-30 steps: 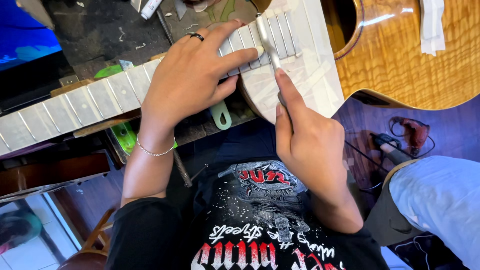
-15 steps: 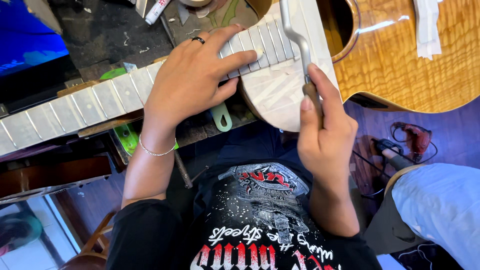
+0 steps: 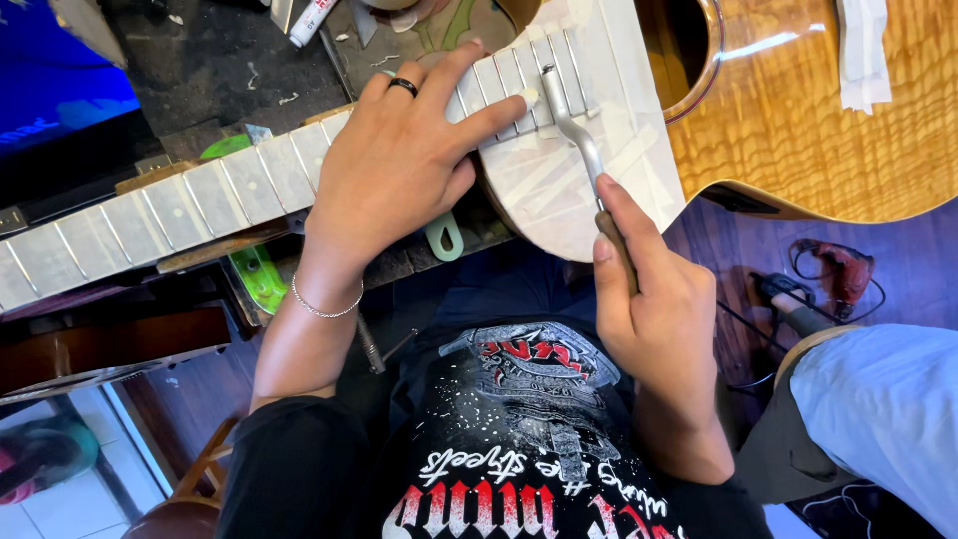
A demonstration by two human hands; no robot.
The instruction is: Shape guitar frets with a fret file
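left hand (image 3: 399, 165) pressed flat on taped fretboard (image 3: 200, 205), fingers spread, gripping nothing; right hand (image 3: 654, 319) closed tight round handle of bent metal file (image 3: 571, 125), tip resting on fret near guitar body (image 3: 798, 130), beside soundhole

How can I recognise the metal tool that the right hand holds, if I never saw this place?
Find the acoustic guitar with the golden flamed top. On its taped fretboard, near the soundhole, the right hand holds a fret file. It is the only bent silver bar touching the frets.
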